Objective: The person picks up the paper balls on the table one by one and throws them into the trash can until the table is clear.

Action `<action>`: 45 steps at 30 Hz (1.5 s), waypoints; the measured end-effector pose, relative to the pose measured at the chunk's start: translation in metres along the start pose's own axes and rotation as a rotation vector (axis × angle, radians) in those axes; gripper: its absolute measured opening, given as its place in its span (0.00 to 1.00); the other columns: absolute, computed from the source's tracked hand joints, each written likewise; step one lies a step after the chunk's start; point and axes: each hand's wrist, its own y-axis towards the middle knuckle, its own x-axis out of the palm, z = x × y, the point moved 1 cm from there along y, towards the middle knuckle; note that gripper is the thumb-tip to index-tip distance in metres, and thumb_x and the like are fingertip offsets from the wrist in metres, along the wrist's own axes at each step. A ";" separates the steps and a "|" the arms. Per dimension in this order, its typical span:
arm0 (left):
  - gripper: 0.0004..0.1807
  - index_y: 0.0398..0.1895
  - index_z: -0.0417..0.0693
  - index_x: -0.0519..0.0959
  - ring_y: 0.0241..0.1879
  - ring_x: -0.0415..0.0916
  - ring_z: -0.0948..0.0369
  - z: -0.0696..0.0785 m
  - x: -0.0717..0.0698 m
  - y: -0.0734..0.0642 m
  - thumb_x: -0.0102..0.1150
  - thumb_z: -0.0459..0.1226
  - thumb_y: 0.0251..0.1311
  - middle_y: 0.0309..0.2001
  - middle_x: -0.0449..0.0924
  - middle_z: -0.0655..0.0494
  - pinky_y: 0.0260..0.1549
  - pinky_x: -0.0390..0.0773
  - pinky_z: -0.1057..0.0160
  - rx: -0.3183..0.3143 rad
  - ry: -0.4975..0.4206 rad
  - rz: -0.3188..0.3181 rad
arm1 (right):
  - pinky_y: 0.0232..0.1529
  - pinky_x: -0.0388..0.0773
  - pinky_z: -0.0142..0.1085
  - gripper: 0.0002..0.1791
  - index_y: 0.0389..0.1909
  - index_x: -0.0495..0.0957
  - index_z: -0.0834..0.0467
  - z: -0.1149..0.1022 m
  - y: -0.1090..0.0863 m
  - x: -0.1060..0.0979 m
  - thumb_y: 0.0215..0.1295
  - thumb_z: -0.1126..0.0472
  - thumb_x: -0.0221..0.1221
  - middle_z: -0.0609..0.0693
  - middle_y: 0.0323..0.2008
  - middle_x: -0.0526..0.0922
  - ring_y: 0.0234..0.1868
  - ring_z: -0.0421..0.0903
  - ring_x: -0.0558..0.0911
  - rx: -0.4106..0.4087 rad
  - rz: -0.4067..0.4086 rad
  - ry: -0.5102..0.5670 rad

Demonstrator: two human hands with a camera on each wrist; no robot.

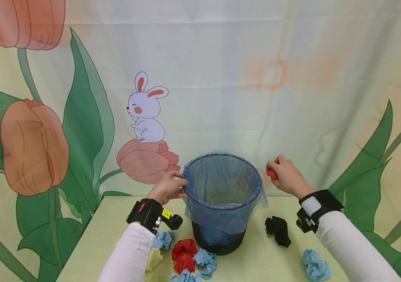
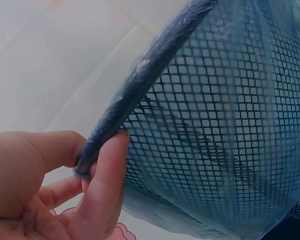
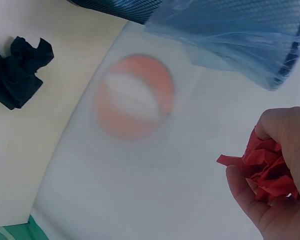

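A black mesh wastebasket (image 1: 218, 247) stands on the table, lined with a translucent blue plastic bag (image 1: 218, 219) folded over its rim. My left hand (image 1: 167, 188) pinches the bag-covered rim (image 2: 117, 105) at the left side, with thumb and fingers on either side of it. To the right of the basket, about level with the rim, my right hand (image 1: 286, 177) is raised. It holds a crumpled red paper ball (image 3: 270, 170) between thumb and fingers. Part of that ball is hidden by the hand.
A black paper ball (image 1: 278, 231) and a blue one (image 1: 316, 265) lie right of the basket. In front and left are red paper (image 1: 184, 254), blue paper (image 1: 205, 263) and yellow paper (image 1: 154, 258). A printed curtain (image 1: 214, 98) hangs behind the table (image 1: 257, 262).
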 end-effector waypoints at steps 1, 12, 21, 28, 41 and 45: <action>0.20 0.54 0.41 0.61 0.21 0.70 0.60 0.000 0.000 0.000 0.53 0.31 0.60 0.30 0.65 0.48 0.24 0.80 0.67 0.001 -0.002 -0.002 | 0.27 0.72 0.43 0.12 0.32 0.73 0.60 -0.001 0.002 -0.002 0.46 0.71 0.64 0.59 0.29 0.70 0.24 0.53 0.71 0.001 -0.001 -0.001; 0.20 0.54 0.39 0.60 0.20 0.69 0.61 -0.001 0.000 0.001 0.51 0.31 0.61 0.30 0.64 0.49 0.24 0.80 0.67 0.009 -0.011 -0.020 | 0.29 0.74 0.43 0.11 0.34 0.73 0.60 -0.018 0.018 -0.011 0.49 0.69 0.62 0.60 0.31 0.72 0.26 0.54 0.74 -0.051 -0.014 0.022; 0.20 0.55 0.39 0.59 0.21 0.69 0.61 -0.001 0.000 0.002 0.51 0.31 0.61 0.30 0.64 0.49 0.24 0.80 0.67 0.004 -0.013 -0.031 | 0.30 0.74 0.42 0.13 0.38 0.74 0.59 -0.032 0.028 -0.020 0.51 0.69 0.63 0.59 0.32 0.73 0.30 0.52 0.75 -0.104 -0.056 0.075; 0.21 0.55 0.39 0.60 0.20 0.70 0.61 -0.001 -0.001 0.002 0.52 0.31 0.61 0.29 0.64 0.49 0.24 0.80 0.67 0.004 -0.009 -0.026 | 0.30 0.75 0.41 0.15 0.42 0.74 0.59 -0.051 0.036 -0.021 0.52 0.67 0.63 0.58 0.33 0.73 0.30 0.50 0.75 -0.173 -0.042 0.069; 0.21 0.55 0.39 0.59 0.20 0.70 0.61 -0.001 0.000 0.000 0.52 0.31 0.61 0.30 0.64 0.49 0.24 0.80 0.67 0.008 -0.011 -0.028 | 0.32 0.73 0.37 0.15 0.42 0.74 0.56 -0.083 0.041 -0.015 0.53 0.64 0.64 0.56 0.36 0.73 0.31 0.48 0.73 -0.254 -0.102 0.073; 0.21 0.55 0.39 0.59 0.20 0.70 0.61 -0.001 0.000 0.000 0.52 0.31 0.61 0.30 0.64 0.48 0.24 0.80 0.67 0.012 -0.009 -0.023 | 0.32 0.72 0.36 0.14 0.41 0.73 0.56 -0.089 0.042 -0.015 0.54 0.64 0.63 0.56 0.36 0.73 0.32 0.48 0.73 -0.286 -0.099 0.089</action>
